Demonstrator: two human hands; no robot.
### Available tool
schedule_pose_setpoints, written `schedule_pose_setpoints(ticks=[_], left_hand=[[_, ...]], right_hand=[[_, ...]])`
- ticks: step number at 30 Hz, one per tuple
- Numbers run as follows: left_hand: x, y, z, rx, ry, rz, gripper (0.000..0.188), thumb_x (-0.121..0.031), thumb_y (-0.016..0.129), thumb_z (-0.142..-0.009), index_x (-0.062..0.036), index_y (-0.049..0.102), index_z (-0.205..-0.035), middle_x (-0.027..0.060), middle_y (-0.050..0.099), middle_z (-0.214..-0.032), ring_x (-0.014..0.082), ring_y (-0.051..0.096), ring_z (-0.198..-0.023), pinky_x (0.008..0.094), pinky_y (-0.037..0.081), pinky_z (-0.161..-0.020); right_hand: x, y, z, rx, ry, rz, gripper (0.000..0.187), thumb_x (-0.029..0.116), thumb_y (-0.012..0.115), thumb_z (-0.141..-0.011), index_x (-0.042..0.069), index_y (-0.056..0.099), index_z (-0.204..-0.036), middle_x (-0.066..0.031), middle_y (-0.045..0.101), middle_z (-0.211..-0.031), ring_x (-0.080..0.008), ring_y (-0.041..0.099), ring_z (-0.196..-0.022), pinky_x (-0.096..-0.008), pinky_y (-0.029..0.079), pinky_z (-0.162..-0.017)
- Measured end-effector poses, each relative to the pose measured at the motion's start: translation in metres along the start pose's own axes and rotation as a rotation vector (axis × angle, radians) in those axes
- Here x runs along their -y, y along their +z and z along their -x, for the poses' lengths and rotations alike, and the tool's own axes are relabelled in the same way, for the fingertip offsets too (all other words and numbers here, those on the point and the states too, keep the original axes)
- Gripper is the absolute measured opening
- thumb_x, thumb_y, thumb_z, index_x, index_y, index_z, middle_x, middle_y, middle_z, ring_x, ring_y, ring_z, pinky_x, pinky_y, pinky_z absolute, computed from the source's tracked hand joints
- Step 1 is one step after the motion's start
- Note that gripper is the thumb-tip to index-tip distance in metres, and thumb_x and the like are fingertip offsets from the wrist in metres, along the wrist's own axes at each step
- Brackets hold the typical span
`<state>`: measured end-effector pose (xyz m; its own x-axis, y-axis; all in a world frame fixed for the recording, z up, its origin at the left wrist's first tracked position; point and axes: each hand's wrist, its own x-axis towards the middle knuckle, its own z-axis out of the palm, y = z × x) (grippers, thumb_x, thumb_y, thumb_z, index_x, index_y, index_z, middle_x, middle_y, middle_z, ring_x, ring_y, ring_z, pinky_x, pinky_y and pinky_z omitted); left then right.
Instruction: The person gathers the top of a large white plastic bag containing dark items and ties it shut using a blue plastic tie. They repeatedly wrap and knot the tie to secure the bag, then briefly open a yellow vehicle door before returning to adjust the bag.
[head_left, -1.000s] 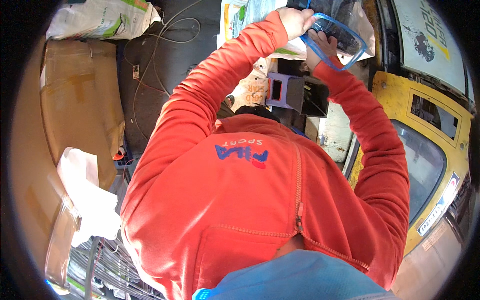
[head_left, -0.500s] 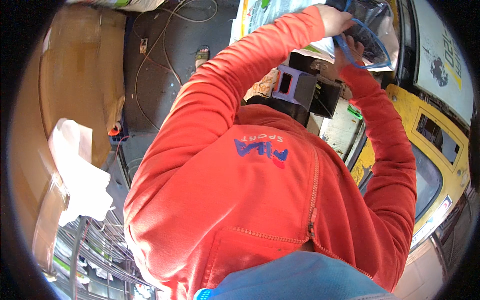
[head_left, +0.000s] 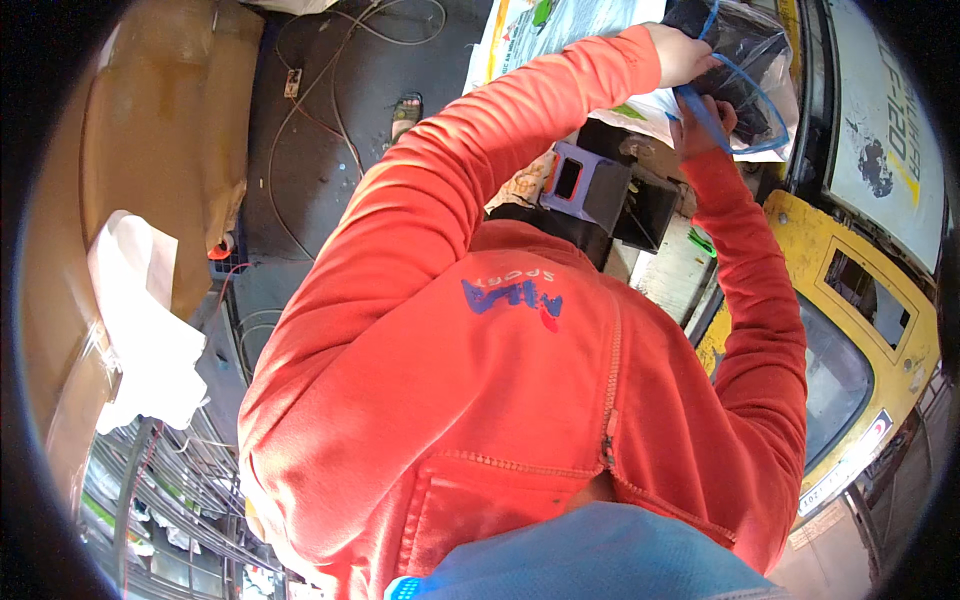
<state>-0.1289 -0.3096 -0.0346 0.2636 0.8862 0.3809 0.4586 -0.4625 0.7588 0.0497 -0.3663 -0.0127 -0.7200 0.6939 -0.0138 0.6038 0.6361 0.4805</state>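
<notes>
At the top right lies a printed white sack point(head_left: 560, 42), and beside it the mouth of a clear, dark-looking plastic bag point(head_left: 768, 62) edged with a blue band point(head_left: 752, 80). My left hand point(head_left: 682, 55) reaches across from the left, its fingers closed on the bag's mouth by the blue band. Just below it, my right hand point(head_left: 708, 122) has its fingers curled around the lower part of the same rim. Both fingertips are partly hidden by the plastic. What the bag contains cannot be made out.
Below the hands stand a purple-grey box-shaped part point(head_left: 585, 182) and a black open chute point(head_left: 648, 212). Yellow machine housing point(head_left: 800, 235) borders my right arm. Cables point(head_left: 335, 95) trail over the floor at left, near brown cardboard point(head_left: 165, 120) and a wire rack point(head_left: 180, 490).
Both hands have shifted slightly down and right with the bag's blue-edged mouth, still gripping it. The whole view has turned a little.
</notes>
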Motion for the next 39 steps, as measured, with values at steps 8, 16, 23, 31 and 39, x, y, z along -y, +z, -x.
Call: schedule_pose_setpoints(ticks=[8, 16, 23, 31, 39], left_hand=[[0.001, -0.003, 0.002, 0.054, 0.064, -0.041, 0.04, -0.042, 0.035, -0.094, -0.0083, 0.058, -0.092, 0.0193, 0.062, -0.071, 0.04, 0.06, -0.069, 0.0478, 0.047, -0.066], [-0.004, -0.008, 0.004, 0.096, 0.087, -0.097, 0.037, -0.039, 0.039, -0.095, -0.0093, 0.06, -0.095, 0.0195, 0.061, -0.069, 0.0386, 0.06, -0.066, 0.0468, 0.048, -0.06], [-0.033, -0.018, -0.009, 0.269, 0.132, -0.302, 0.034, -0.037, 0.039, -0.094, -0.0102, 0.06, -0.096, 0.0178, 0.063, -0.078, 0.0371, 0.061, -0.076, 0.0472, 0.047, -0.071], [-0.097, -0.021, -0.022, 0.528, 0.487, -0.911, 0.028, -0.017, 0.055, -0.079, -0.015, 0.063, -0.106, 0.0107, 0.058, -0.105, 0.0276, 0.059, -0.095, 0.0416, 0.045, -0.08], [-0.132, -0.021, 0.038, 0.387, 0.127, 0.918, 0.03, -0.024, 0.045, -0.096, 0.0014, 0.058, -0.105, 0.0083, 0.062, -0.09, 0.0174, 0.059, -0.086, 0.0299, 0.046, -0.077]], right_hand=[[-0.012, 0.029, 0.01, -0.587, -0.201, -0.018, 0.017, 0.023, 0.064, -0.07, 0.024, 0.06, -0.087, 0.0078, 0.058, -0.101, -0.0133, 0.054, -0.088, -0.0347, 0.04, -0.08], [0.011, -0.004, 0.023, -0.634, 0.018, -0.07, 0.019, 0.023, 0.064, -0.073, 0.025, 0.063, -0.092, 0.0055, 0.057, -0.112, -0.0157, 0.046, -0.109, -0.04, 0.031, -0.093], [0.069, -0.109, 0.078, -0.684, 0.277, -1.578, 0.006, 0.012, 0.049, -0.09, 0.007, 0.048, -0.094, -0.0091, 0.059, -0.086, -0.0219, 0.056, -0.081, -0.0403, 0.039, -0.082], [-0.001, -0.259, 0.11, -1.091, 0.329, -2.3, 0.013, 0.017, 0.049, -0.091, 0.009, 0.044, -0.1, -0.0008, 0.039, -0.059, -0.0092, 0.033, -0.049, -0.0243, 0.028, -0.047], [-0.092, -0.298, 0.057, -0.727, 0.261, -2.489, 0.023, 0.024, 0.042, -0.095, 0.004, 0.049, -0.105, -0.0007, 0.044, -0.06, -0.0104, 0.04, -0.047, -0.0255, 0.037, -0.046]])
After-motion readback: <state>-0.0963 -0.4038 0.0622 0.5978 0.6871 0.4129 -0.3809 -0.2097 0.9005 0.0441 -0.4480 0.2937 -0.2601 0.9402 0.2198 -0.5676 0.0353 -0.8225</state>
